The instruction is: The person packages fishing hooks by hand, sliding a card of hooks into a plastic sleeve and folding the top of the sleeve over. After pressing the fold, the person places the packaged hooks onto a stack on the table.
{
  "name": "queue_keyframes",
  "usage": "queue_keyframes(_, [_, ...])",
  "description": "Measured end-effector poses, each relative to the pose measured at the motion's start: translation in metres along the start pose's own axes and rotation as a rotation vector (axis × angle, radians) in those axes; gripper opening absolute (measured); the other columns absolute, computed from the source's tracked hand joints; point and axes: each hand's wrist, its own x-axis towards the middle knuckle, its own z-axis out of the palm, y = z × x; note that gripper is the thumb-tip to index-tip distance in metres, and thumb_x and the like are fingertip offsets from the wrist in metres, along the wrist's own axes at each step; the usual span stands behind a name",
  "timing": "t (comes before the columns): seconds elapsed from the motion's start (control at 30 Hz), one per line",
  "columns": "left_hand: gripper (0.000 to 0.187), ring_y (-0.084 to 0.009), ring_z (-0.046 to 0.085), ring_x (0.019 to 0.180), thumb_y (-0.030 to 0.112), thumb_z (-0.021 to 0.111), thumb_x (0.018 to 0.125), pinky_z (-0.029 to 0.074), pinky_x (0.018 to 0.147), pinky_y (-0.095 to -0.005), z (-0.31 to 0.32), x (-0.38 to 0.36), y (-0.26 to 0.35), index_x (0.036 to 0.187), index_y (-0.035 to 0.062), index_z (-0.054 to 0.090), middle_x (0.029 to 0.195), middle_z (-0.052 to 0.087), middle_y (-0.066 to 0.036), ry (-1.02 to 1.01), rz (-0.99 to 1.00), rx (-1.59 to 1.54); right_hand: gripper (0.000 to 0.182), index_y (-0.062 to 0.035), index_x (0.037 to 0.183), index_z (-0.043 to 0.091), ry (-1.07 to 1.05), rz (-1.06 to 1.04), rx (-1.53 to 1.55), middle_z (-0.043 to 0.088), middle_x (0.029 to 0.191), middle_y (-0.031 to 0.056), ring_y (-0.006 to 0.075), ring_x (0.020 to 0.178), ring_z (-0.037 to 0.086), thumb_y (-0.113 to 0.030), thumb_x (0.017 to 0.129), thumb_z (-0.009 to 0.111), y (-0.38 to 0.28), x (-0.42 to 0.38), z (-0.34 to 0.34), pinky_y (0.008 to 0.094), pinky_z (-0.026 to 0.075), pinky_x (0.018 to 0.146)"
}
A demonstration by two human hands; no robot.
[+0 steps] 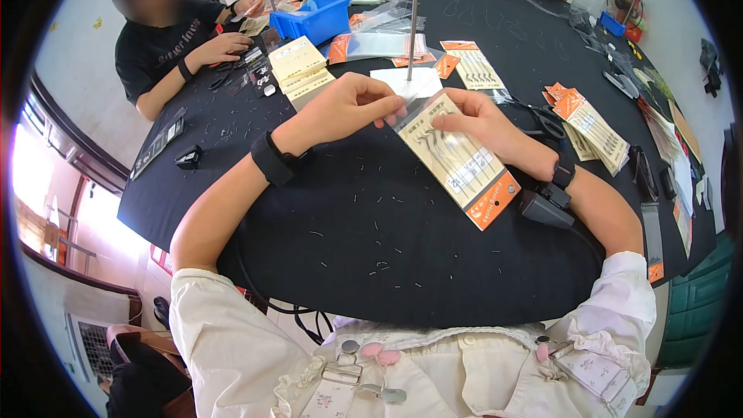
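A beige card of fishing hooks (457,156) with an orange end lies tilted in a clear bag, held above the black table. My right hand (476,125) grips its upper right side, thumb across the front near the hooks. At the bag's upper left end, my left hand (364,108) has its fingers pinched together at the clear plastic edge. Just behind both hands a white sheet (404,83) lies at the foot of a thin metal rod (412,23).
Stacked beige cards (300,70) and a blue bin (313,22) stand at the back left, near a co-worker (166,39). Scissors (548,122) and hook packs (590,128) lie to the right. Small bits are scattered on the black table (333,263).
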Motion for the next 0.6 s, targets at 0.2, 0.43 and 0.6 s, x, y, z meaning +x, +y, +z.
queue_keyframes(0.2, [0.021, -0.0069, 0.055, 0.07, 0.019, 0.054, 0.089, 0.045, 0.066, -0.0193, -0.0024, -0.0002, 0.0008, 0.092, -0.0005, 0.063, 0.079, 0.063, -0.002, -0.084, -0.023, 0.071, 0.027, 0.001, 0.108, 0.055, -0.013, -0.005, -0.022, 0.063, 0.095, 0.0062, 0.007, 0.08, 0.062, -0.012, 0.084, 0.059, 0.0005, -0.0001, -0.0003, 0.0199, 0.049, 0.068])
queue_keyframes(0.43, [0.022, -0.0058, 0.057, 0.067, 0.018, 0.056, 0.087, 0.046, 0.061, -0.019, -0.0001, 0.0002, -0.0025, 0.089, -0.0011, 0.064, 0.075, 0.063, -0.003, -0.007, 0.007, -0.007, 0.028, 0.0008, 0.109, 0.054, 0.036, 0.019, 0.08, 0.063, 0.095, 0.0073, 0.0087, 0.078, 0.063, -0.009, 0.083, 0.059, -0.0007, -0.0002, -0.0005, 0.0203, 0.051, 0.065])
queue_keyframes(0.6, [0.02, -0.0068, 0.057, 0.068, 0.017, 0.054, 0.086, 0.046, 0.062, -0.0197, -0.0026, 0.0011, -0.0058, 0.09, -0.001, 0.062, 0.074, 0.063, -0.003, 0.004, -0.038, -0.008, 0.029, 0.0007, 0.11, 0.053, 0.068, 0.028, 0.114, 0.063, 0.096, 0.0078, 0.0089, 0.076, 0.064, -0.009, 0.083, 0.059, -0.0033, -0.0012, 0.0008, 0.0199, 0.051, 0.063])
